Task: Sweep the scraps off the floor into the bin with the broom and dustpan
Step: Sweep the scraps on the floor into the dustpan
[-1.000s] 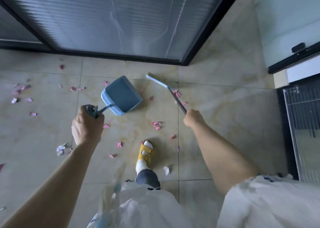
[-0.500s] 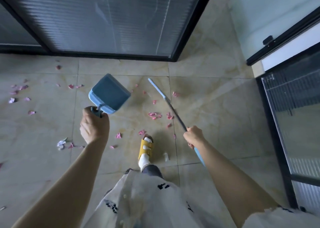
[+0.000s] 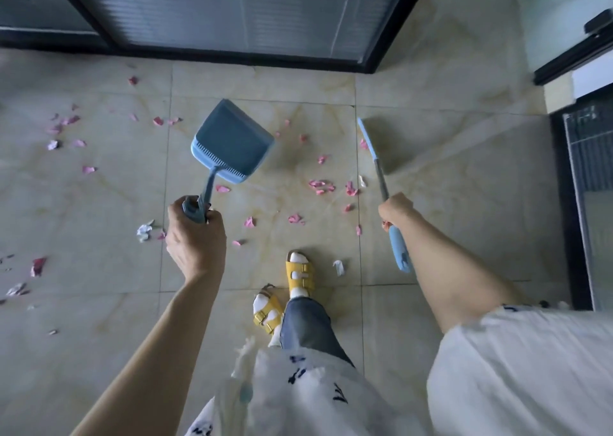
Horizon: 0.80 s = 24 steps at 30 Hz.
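My left hand (image 3: 194, 240) grips the handle of a blue dustpan (image 3: 232, 142), which hangs above the tiled floor with its pan pointing away from me. My right hand (image 3: 394, 208) holds the broom (image 3: 381, 177) by its thin pole; its pale blue head rests near the floor ahead and the blue handle end sticks out behind my hand. Pink paper scraps (image 3: 321, 185) lie scattered between the two tools and off to the left. A few white crumpled scraps (image 3: 144, 231) lie among them. No bin is in view.
A dark-framed glass door (image 3: 232, 14) runs along the far side. Another dark-framed panel (image 3: 583, 187) stands at the right. My feet in yellow sandals (image 3: 300, 274) stand on the tiles just behind the scraps.
The dustpan has swung from lying flat-on to pointing away and slightly right. My right hand has slid along the broom pole, showing the blue handle end. My second foot has stepped into view.
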Available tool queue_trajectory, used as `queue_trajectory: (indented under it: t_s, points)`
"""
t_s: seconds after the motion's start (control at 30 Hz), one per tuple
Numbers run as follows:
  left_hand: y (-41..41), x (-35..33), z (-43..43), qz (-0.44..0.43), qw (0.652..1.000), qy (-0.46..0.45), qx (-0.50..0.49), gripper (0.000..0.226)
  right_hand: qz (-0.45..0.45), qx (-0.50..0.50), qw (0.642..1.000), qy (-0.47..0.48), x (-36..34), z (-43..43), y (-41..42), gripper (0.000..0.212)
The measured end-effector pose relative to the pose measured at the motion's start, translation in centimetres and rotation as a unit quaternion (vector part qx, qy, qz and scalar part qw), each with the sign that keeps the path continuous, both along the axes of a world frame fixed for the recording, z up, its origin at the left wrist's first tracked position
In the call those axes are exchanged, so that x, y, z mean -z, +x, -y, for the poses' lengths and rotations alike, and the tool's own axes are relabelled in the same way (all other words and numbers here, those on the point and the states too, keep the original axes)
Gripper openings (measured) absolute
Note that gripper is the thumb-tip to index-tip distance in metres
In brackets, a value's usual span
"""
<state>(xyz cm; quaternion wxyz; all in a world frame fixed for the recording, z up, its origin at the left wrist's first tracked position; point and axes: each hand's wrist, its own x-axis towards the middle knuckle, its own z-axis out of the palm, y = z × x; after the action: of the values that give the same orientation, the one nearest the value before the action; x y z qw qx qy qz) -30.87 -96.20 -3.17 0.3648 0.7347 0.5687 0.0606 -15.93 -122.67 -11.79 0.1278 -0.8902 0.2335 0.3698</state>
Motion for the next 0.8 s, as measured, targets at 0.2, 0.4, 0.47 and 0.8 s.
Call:
queue_trajectory:
  t_s: [0.2, 0.4, 0.47, 0.8]
  points:
    - [0.2, -1.7, 0.6, 0.002, 0.999, -0.036, -0.028, 0.031, -0.056, -0.046, 0.996, 0.044, -3.6, -1.6, -7.7, 0.035]
    - [-0.8, -3.0, 1.1, 0.020, 0.997, -0.060, -0.040, 0.028, -0.081, -0.035, 0.992, 0.096, -5.4, -1.2, -13.6, 0.024]
    - [-1.4, -3.3, 0.7, 0.014, 0.998, -0.053, -0.039, 0.028, -0.053, -0.006, 0.992, 0.115, -6.2, -0.9, -13.3, 0.021]
    - [-6.3, -3.4, 0.1, 0.019, 0.998, -0.027, -0.050, 0.026, 0.012, 0.001, 0.998, 0.061, -7.1, 1.0, -11.4, 0.028]
